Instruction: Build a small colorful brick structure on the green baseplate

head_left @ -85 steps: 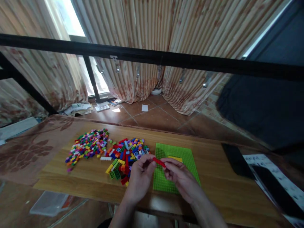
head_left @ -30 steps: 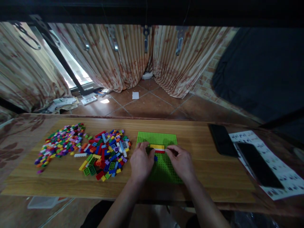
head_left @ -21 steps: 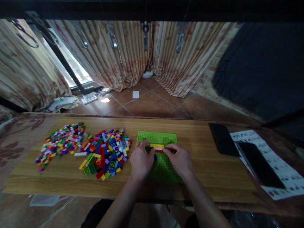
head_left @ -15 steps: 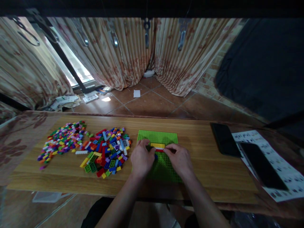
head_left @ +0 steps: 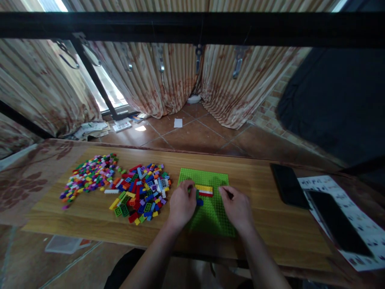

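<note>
A low row of bricks (head_left: 204,190), yellow on top with white and red below, sits on the green baseplate (head_left: 210,222). Just left of that row, my left hand (head_left: 182,204) has its fingers curled together; whatever may be between them is hidden. A dark green piece (head_left: 197,194) shows beside its fingertips, and a blue brick (head_left: 199,202) lies on the plate below. My right hand (head_left: 237,205) hovers over the plate's right side, apart from the row, thumb and fingers drawn in and nothing visible in them.
Left of the baseplate lies a heap of larger mixed bricks (head_left: 142,194), with a pile of small colourful pieces (head_left: 90,176) farther left. At right are a black tablet-like slab (head_left: 289,185), a dark phone-like device (head_left: 338,220) and a printed sheet (head_left: 361,206). A dark bar (head_left: 192,28) crosses above.
My right hand has let go of the brick row's right end and drawn away to the right. My left fingers have also come slightly off its left end. The view has shifted a little.
</note>
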Demonstrator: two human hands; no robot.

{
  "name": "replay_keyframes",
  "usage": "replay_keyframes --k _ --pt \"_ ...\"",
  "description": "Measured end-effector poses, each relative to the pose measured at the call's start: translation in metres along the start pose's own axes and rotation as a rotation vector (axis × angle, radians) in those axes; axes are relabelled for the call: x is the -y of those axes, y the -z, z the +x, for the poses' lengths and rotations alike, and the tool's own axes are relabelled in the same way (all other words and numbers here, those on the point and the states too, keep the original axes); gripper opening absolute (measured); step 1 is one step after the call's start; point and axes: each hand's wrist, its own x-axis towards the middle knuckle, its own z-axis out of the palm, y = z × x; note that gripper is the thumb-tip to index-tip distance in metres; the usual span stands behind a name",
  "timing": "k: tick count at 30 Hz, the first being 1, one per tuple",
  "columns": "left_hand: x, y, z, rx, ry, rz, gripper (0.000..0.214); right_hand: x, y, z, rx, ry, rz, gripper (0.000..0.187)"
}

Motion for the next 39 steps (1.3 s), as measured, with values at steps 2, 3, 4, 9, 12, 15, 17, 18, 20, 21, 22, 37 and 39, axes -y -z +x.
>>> replay_keyframes --k 2,3,4,9,12,15,17,18,20,21,22,37,39 --pt "0.003 0.004 0.000 -0.006 0.008 -0.065 0.026 -0.006 0.006 0.000 -0.075 -0.033 -0.047 0.038" --pt "0.005 0.006 0.000 -0.012 0.013 -0.090 0.027 -0.009 0.008 0.000 -0.086 -0.046 -0.076 0.038" --pt "0.006 0.007 0.000 -0.016 0.015 -0.106 0.027 -0.012 0.009 0.000 -0.077 -0.054 -0.104 0.037" --pt "0.007 0.008 -0.006 0.017 -0.013 -0.070 0.029 -0.018 0.001 0.001 -0.034 0.000 -0.177 0.037" --pt "0.005 0.007 -0.009 0.054 -0.030 -0.043 0.031 -0.017 -0.003 0.005 -0.041 0.025 -0.164 0.036" --pt "0.004 0.008 -0.010 0.081 -0.034 -0.063 0.033 -0.015 -0.003 0.006 -0.083 0.047 -0.156 0.036" --pt "0.005 0.009 -0.010 0.084 -0.042 -0.088 0.033 -0.010 -0.004 0.003 -0.139 0.118 -0.122 0.036" --pt "0.005 0.009 -0.010 0.072 -0.046 -0.108 0.033 -0.006 -0.005 0.000 -0.161 0.170 -0.094 0.036" --pt "0.007 0.010 -0.011 0.033 -0.055 -0.165 0.032 0.005 -0.011 -0.009 -0.162 0.281 -0.037 0.034" --pt "0.008 0.011 -0.012 0.014 -0.063 -0.199 0.032 0.010 -0.016 -0.014 -0.141 0.328 -0.020 0.033" --pt "0.009 0.012 -0.013 -0.002 -0.073 -0.231 0.032 0.014 -0.021 -0.018 -0.112 0.366 -0.016 0.032" --pt "0.017 0.031 -0.031 -0.239 -0.221 -0.416 0.024 0.040 -0.045 -0.035 -0.172 0.518 0.070 0.028" --pt "0.015 0.039 -0.037 -0.310 -0.335 -0.386 0.025 0.044 -0.057 -0.040 -0.109 0.534 0.123 0.029"
